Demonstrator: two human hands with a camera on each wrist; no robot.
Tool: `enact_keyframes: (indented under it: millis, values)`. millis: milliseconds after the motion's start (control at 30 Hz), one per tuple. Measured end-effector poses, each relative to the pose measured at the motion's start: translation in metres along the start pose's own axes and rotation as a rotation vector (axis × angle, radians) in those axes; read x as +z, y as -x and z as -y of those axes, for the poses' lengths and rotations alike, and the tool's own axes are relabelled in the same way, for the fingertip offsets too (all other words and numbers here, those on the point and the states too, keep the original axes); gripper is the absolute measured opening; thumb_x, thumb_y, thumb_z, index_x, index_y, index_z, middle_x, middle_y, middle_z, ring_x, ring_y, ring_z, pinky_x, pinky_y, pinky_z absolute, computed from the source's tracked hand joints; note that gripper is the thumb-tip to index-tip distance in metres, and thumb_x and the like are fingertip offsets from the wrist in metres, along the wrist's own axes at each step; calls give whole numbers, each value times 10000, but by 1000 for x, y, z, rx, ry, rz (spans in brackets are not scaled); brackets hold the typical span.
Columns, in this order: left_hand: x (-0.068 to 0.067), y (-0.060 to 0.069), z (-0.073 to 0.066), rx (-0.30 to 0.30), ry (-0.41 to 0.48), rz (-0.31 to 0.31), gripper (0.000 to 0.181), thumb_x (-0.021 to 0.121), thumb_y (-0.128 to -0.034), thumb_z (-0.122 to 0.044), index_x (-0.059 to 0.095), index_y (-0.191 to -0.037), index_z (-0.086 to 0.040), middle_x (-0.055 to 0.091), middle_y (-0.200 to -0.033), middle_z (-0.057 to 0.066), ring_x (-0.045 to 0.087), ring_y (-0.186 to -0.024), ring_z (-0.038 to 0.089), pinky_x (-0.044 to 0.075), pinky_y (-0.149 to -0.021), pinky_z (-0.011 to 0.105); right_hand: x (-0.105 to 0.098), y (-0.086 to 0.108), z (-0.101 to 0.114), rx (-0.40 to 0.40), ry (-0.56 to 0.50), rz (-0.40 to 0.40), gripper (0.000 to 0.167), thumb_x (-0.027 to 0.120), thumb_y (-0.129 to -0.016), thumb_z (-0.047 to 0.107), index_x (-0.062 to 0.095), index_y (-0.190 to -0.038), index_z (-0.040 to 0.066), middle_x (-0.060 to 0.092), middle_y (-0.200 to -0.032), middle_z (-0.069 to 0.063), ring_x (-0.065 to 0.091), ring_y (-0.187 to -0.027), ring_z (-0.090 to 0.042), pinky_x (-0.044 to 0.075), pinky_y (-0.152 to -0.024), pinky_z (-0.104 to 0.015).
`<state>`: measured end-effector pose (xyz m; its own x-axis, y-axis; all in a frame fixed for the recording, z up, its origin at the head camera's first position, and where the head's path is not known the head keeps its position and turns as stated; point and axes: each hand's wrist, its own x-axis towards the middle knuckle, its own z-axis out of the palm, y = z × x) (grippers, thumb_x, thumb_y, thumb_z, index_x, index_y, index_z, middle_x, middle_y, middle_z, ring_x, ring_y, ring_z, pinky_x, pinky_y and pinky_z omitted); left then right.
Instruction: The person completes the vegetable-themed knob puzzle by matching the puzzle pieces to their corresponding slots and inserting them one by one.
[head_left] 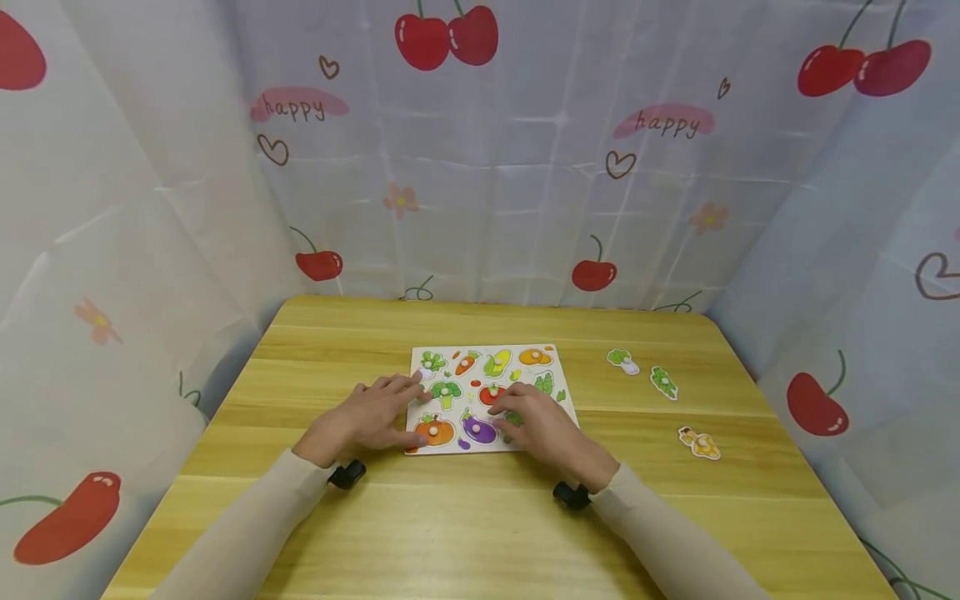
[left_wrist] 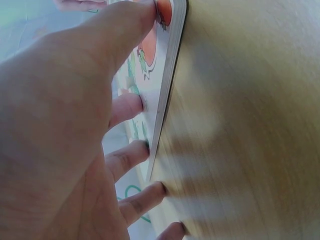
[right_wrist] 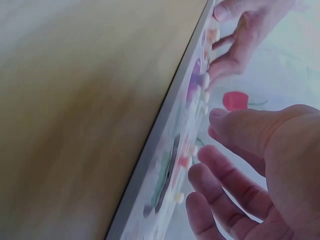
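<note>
A white vegetable peg puzzle board (head_left: 467, 402) lies on the table. My left hand (head_left: 375, 412) rests at its left edge with fingers spread; the thumb touches the front left corner near the pumpkin piece (head_left: 434, 431). Some fingertips press the board and others the tabletop in the left wrist view. Above the board's right half is my right hand (head_left: 546, 425), its fingers loosely bent and holding nothing. In the right wrist view its fingertips (right_wrist: 201, 175) stand apart from the pegs. Nearby on the board are an eggplant piece (head_left: 478, 428) and a tomato piece (head_left: 492, 394).
Three loose pieces lie right of the board: a white and green turnip-like piece (head_left: 622, 361), a green pod-like piece (head_left: 664, 382) and a yellow-brown piece (head_left: 699, 443). A cherry-print curtain (head_left: 480, 208) surrounds the wooden table (head_left: 450, 533).
</note>
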<state>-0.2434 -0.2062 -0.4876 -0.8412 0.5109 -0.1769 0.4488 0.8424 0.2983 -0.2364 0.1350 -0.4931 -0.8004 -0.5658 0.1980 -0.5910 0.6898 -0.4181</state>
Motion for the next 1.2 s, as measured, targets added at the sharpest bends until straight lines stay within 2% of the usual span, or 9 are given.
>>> enact_keyframes:
  millis: [200,467,800,1067,1200]
  values:
    - [3,-1,3,5,-5,-5,848,776,-1062,-682,538,-1751,-246,335,-1919,158,422,-1690,537,411,-1226,870,-7,3,-11,6,-18,-67,144,895,-1043,125,900,-1187,114,823,-1202,-30,787,-1101,-214,674,-981,-439]
    - [0,2,2,19,2,-16,857,768,-1061,-696,548,-1742,-225,353,-1905,179,440,-1663,555,419,-1191,887,-21,7,-29,69,-49,-99,163,901,-1032,104,896,-1195,93,824,-1217,-75,806,-1157,-305,686,-1027,-512]
    - [3,-1,3,-2,-3,-10,855,778,-1056,-690,541,-1749,-249,341,-1920,143,436,-1686,522,428,-1222,849,-35,19,-58,113,-48,-165,203,895,-1031,77,884,-1233,65,816,-1253,-136,796,-1133,-365,673,-977,-560]
    - [0,0,0,7,-6,-14,855,793,-1051,-678,549,-1743,-240,348,-1915,153,445,-1674,532,425,-1213,867,-49,28,-85,194,-51,-197,204,844,-1069,71,866,-1269,38,792,-1338,-207,777,-1194,-417,649,-1022,-628]
    - [0,-1,0,3,-2,-11,848,788,-1054,-680,552,-1738,-238,352,-1912,156,443,-1678,527,420,-1223,866,-56,32,-105,223,-21,-221,228,840,-1074,81,861,-1293,25,790,-1330,-238,784,-1169,-440,648,-1022,-645]
